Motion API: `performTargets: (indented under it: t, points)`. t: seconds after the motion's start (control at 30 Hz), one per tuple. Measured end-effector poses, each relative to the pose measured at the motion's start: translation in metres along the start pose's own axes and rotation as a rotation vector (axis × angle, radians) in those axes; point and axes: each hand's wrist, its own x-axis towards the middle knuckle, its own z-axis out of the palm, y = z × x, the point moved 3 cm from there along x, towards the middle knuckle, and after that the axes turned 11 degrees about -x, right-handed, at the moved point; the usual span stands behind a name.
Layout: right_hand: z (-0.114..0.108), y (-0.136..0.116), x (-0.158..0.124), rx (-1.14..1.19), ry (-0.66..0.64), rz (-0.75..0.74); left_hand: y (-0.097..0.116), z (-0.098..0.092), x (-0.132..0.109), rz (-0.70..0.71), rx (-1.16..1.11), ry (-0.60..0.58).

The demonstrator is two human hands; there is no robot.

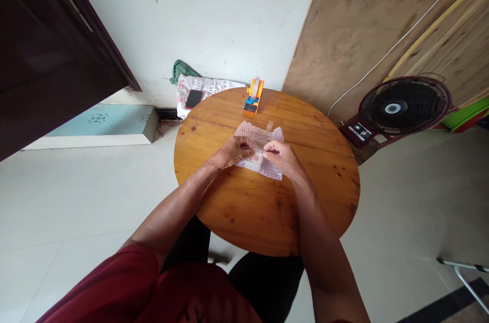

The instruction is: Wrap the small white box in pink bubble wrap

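A sheet of bubble wrap (273, 172) lies on the round wooden table in front of me, crumpled along its far edge. On or under it, between my hands, is a small pale flat item (253, 161) with red marks; its kind is unclear. My left hand (239, 151) has its fingers curled and pinched at the bubble wrap's left side. From the right, my right hand (279, 155) pinches the wrap with thumb and forefinger near the middle. Just beyond the wrap, a short strip of tape (269, 126) shows.
An orange and blue tape dispenser (253, 96) stands near the far edge of the round table (248, 221). Behind it, a printed white sack (214, 84) bears a dark phone-like object (194, 99). A fan (405, 106) stands at the right, a pale blue-topped box (103, 122) at the left.
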Motion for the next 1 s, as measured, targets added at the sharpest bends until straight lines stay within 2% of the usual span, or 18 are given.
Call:
performTargets:
  t: [0.1,0.2,0.27,0.4,0.5,0.6,0.7,0.87,1.0]
  points:
    - [-0.001,-0.011,-0.002,-0.069,0.061,-0.127,-0.001,0.000,0.001,-0.004,-0.021,-0.010]
    - [0.001,-0.023,-0.005,-0.163,0.065,-0.294,-0.001,-0.001,0.002,0.012,-0.031,-0.030]
    - [0.003,-0.025,-0.006,-0.205,0.055,-0.341,0.000,-0.001,0.002,0.033,-0.030,-0.049]
    - [0.006,-0.021,-0.003,-0.259,0.019,-0.345,-0.002,0.001,0.002,0.033,-0.015,-0.063]
    - [0.007,-0.016,-0.002,-0.291,0.004,-0.341,-0.002,-0.003,0.004,0.036,0.027,0.011]
    - [0.006,-0.013,-0.002,-0.301,0.031,-0.342,0.003,-0.017,0.003,0.082,0.151,0.118]
    - [0.006,-0.013,-0.003,-0.289,0.029,-0.333,0.011,-0.033,-0.002,0.126,0.322,0.141]
    - [0.006,-0.015,-0.003,-0.263,0.007,-0.299,0.010,-0.049,-0.020,0.009,0.514,0.120]
    - [0.005,-0.017,-0.003,-0.254,0.018,-0.296,0.006,-0.052,-0.032,-0.085,0.617,0.201]
